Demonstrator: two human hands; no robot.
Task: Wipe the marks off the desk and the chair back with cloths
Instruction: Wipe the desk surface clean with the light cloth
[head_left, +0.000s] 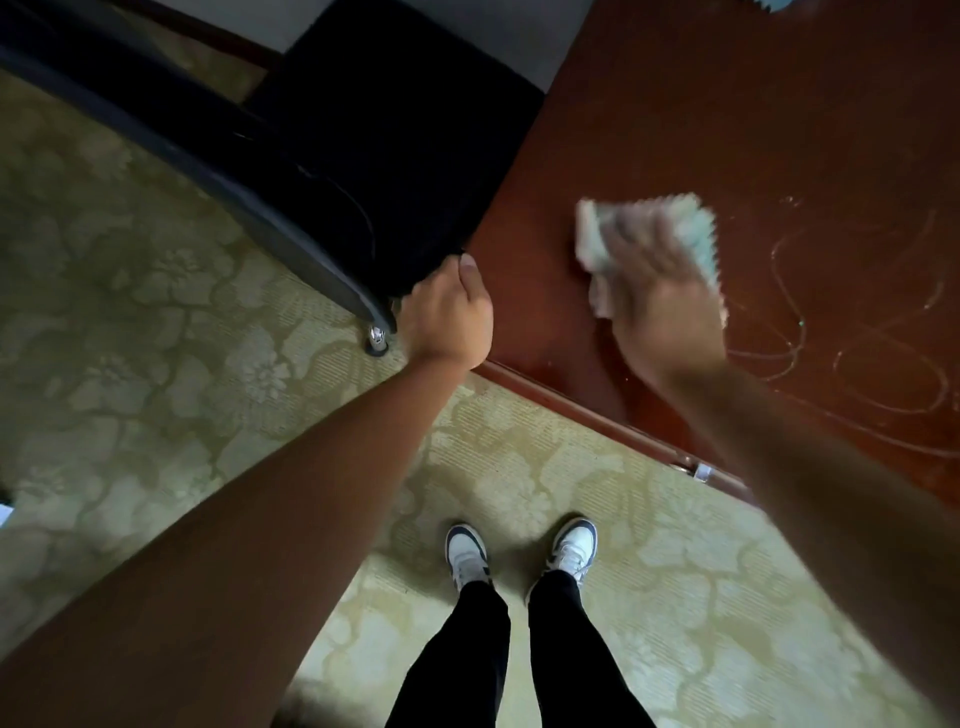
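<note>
**Cloth on the marked table**

Head view: a pale, zigzag-edged cloth lies on the glossy reddish wooden table beside looping scribbled marks. The blurred right hand presses it with spread fingers. The left hand curls around the corner of the black chair; its fingertips are hidden.

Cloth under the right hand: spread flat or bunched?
Mostly spread: cloth shows beyond the right hand on the desk. Blur hides folds.
</note>
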